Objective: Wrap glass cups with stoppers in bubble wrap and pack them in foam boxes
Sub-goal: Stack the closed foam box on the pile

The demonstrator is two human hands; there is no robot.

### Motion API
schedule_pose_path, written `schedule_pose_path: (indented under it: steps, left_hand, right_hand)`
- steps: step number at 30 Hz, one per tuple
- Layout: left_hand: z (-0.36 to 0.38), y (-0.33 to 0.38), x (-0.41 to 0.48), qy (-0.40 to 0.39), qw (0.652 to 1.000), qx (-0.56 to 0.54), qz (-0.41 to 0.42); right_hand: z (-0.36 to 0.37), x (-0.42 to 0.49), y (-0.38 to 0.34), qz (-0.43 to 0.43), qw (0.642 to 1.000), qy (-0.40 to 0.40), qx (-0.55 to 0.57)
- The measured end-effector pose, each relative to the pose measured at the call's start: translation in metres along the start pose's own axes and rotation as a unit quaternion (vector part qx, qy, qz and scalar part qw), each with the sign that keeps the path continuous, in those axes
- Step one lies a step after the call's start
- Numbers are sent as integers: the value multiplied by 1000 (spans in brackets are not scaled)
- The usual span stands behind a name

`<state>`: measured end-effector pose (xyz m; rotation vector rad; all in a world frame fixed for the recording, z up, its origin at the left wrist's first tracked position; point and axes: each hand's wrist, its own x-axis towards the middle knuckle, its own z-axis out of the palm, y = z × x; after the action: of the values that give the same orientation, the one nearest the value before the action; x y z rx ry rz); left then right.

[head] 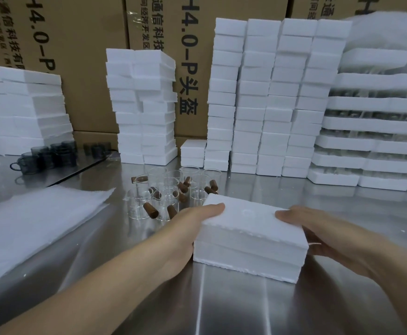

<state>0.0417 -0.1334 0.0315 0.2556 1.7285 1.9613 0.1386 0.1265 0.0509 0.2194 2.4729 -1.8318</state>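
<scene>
A closed white foam box (251, 240) rests on the steel table in front of me, its lid seated on the base. My left hand (188, 228) grips its left end, thumb lying on the lid. My right hand (318, 228) holds the right end, thumb on top as well. Behind the box stands a cluster of clear glass cups (168, 189) with brown stoppers (150, 210) as handles. A stack of bubble wrap sheets (35, 226) lies flat at the left.
Tall stacks of white foam boxes (265, 97) line the back of the table, with more at the left (23, 112) and right (371, 131). Dark grey glass cups (50, 155) sit at the back left. Cardboard cartons (81, 44) form the wall behind.
</scene>
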Motion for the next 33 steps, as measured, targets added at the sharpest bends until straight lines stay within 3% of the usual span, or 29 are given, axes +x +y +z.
schedule_pose_path:
  steps: [5,15,19,21,24,26,28,31,33]
  left_hand:
    - [3,-3,2,6,1000,-15,19]
    - [6,2,-6,-43,990,-1,136]
    - [8,12,-12,8,980,-14,199]
    - [12,18,-18,60,972,-43,225]
    - [24,30,-27,131,953,-115,247]
    - [30,30,-30,118,951,-128,255]
    - [41,24,-25,114,950,-117,268]
    - [61,26,-13,133,963,-131,195]
    - [67,33,-3,98,974,-138,152]
  right_hand:
    - [-4,2,1,13,1000,0,11]
    - [-33,7,4,41,986,-129,97]
    - [-23,10,-1,15,974,-118,191]
    - [-9,9,-2,-4,974,-88,211]
    - [20,6,-13,-62,976,56,200]
    - [42,2,-22,-90,965,109,220]
    - [61,0,-23,-109,960,113,232]
    - [81,-4,-27,-155,947,146,241]
    - [85,-5,-29,-151,939,174,257]
